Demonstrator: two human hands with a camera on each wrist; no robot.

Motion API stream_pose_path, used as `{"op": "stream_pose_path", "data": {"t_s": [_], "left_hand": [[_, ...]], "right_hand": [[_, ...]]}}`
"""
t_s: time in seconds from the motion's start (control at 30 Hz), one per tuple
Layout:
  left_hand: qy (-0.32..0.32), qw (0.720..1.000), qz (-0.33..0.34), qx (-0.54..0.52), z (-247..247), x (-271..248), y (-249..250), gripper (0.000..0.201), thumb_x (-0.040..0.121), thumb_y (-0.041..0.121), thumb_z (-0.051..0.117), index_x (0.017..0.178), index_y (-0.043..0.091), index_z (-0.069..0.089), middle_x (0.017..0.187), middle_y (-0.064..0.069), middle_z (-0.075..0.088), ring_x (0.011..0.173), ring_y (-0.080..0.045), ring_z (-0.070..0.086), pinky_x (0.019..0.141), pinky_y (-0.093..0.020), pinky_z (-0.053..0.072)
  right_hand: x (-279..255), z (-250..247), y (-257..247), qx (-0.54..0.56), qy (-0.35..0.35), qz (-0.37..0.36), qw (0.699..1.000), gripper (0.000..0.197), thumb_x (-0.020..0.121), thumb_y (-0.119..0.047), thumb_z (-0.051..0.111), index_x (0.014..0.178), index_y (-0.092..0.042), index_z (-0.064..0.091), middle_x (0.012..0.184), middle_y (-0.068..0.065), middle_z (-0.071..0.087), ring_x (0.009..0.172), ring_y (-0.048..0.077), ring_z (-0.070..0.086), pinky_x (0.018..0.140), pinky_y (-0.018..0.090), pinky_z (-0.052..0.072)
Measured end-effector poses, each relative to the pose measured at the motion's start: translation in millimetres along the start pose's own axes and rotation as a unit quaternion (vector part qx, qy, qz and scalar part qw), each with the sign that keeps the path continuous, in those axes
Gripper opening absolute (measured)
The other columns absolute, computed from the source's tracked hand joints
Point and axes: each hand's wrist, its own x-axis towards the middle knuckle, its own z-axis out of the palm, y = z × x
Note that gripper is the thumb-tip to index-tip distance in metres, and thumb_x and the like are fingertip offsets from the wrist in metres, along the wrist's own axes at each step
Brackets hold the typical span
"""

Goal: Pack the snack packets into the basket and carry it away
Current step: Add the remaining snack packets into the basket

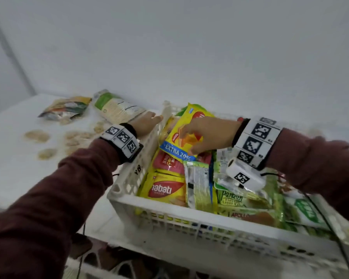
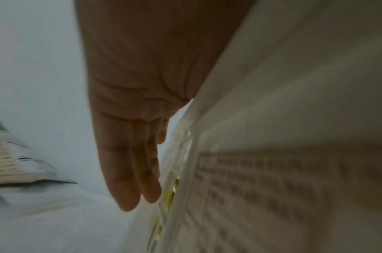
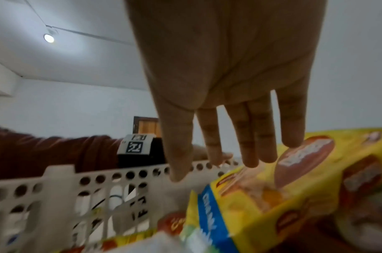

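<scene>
A white perforated basket (image 1: 169, 216) stands on the white table, filled with yellow, red and green snack packets. My right hand (image 1: 208, 133) reaches over it with fingers straight and spread, lying on a tilted yellow packet (image 1: 173, 137) with a blue band. The right wrist view shows that hand (image 3: 218, 77) above the yellow packet (image 3: 304, 179), its little finger touching the wrapper. My left hand (image 1: 147, 123) lies flat against the outside of the basket's left wall. In the left wrist view its fingers (image 2: 129, 162) are straight beside the basket wall (image 2: 272, 119).
Two packets lie on the table left of the basket: a green and cream one (image 1: 117, 107) and a multicoloured one (image 1: 67, 109). Beige round blotches (image 1: 36, 135) dot the table top. A white wall runs close behind. A black cable (image 1: 330, 228) hangs over the basket's right front.
</scene>
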Motion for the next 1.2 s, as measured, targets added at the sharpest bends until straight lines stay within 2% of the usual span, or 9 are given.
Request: {"op": "stream_pose_path", "data": {"t_s": [0.07,0.27,0.37,0.47,0.63,0.77,0.97,1.1,1.2], "left_hand": [[0.011,1.0,0.008,-0.002,4,0,0,0.049,0.099,0.029,0.036,0.133,-0.005,0.039,0.139,-0.02,0.042,0.127,-0.029,0.041,0.103,-0.033,0.031],[0.01,0.999,0.006,0.052,3,-4,-1,0.041,0.1,0.022,0.029,0.13,-0.003,0.045,0.134,-0.022,0.046,0.123,-0.032,0.043,0.097,-0.029,0.033],[0.023,0.998,0.036,0.042,4,-2,-4,0.037,0.1,0.014,0.028,0.128,-0.004,0.045,0.128,-0.025,0.049,0.12,-0.032,0.044,0.091,-0.029,0.031],[0.023,0.996,0.046,0.077,3,-2,-3,0.038,0.1,0.015,0.027,0.127,-0.005,0.046,0.128,-0.025,0.048,0.12,-0.033,0.045,0.093,-0.03,0.032],[0.025,0.99,0.068,0.119,3,0,-7,0.037,0.1,0.012,0.026,0.128,-0.005,0.044,0.128,-0.027,0.046,0.121,-0.033,0.042,0.094,-0.029,0.03],[0.018,0.98,0.083,0.178,3,3,-9,0.038,0.1,0.014,0.028,0.131,-0.004,0.042,0.131,-0.026,0.045,0.124,-0.033,0.041,0.097,-0.03,0.031],[0.017,0.968,0.112,0.223,4,8,-10,0.038,0.101,0.012,0.025,0.132,-0.002,0.042,0.131,-0.027,0.044,0.124,-0.033,0.041,0.097,-0.03,0.029],[0.03,0.966,0.126,0.224,6,10,-11,0.038,0.101,0.014,0.026,0.128,-0.004,0.046,0.129,-0.027,0.048,0.121,-0.034,0.044,0.097,-0.034,0.03],[0.039,0.972,0.113,0.205,7,10,-11,0.039,0.1,0.018,0.032,0.126,-0.007,0.048,0.128,-0.028,0.05,0.12,-0.037,0.046,0.098,-0.037,0.033]], "right_hand": [[4,7,-10,-0.028,-0.035,-0.014,0.999,0.053,0.08,-0.041,0.066,0.124,-0.016,0.05,0.102,-0.001,0.044,0.101,0.02,0.05,0.077,0.027,0.037],[2,19,-23,-0.084,-0.155,-0.051,0.983,0.065,0.078,-0.042,0.069,0.132,-0.014,0.046,0.11,0.011,0.046,0.097,0.02,0.042,0.076,0.027,0.034],[1,23,-22,-0.052,-0.178,-0.049,0.981,0.051,0.076,-0.028,0.074,0.118,-0.008,0.055,0.106,0.013,0.049,0.102,0.029,0.049,0.081,0.034,0.042],[0,22,-20,-0.03,-0.156,-0.054,0.986,0.036,0.075,-0.021,0.075,0.105,-0.005,0.06,0.101,0.003,0.04,0.097,0.018,0.04,0.077,0.029,0.036],[-6,25,-23,-0.119,-0.179,-0.049,0.975,0.056,0.078,-0.02,0.071,0.129,-0.021,0.049,0.13,-0.002,0.042,0.113,0.019,0.035,0.078,0.025,0.028],[-9,27,-27,-0.226,-0.145,-0.084,0.96,0.039,0.08,-0.029,0.067,0.118,-0.022,0.058,0.128,-0.004,0.044,0.116,0.019,0.034,0.078,0.029,0.036],[-31,-8,-16,-0.079,0.035,-0.092,0.992,0.014,0.07,-0.009,0.066,0.081,-0.016,0.067,0.094,0.002,0.067,0.089,0.023,0.059,0.078,0.038,0.047],[-68,-15,0,-0.06,0.103,-0.111,0.987,0.008,0.071,-0.013,0.066,0.078,-0.017,0.065,0.082,-0.004,0.065,0.076,0.02,0.059,0.071,0.039,0.049],[-97,2,8,-0.013,0.105,-0.15,0.983,0.007,0.069,-0.02,0.057,0.072,-0.017,0.063,0.075,-0.014,0.055,0.068,0.004,0.049,0.06,0.029,0.047]]}}
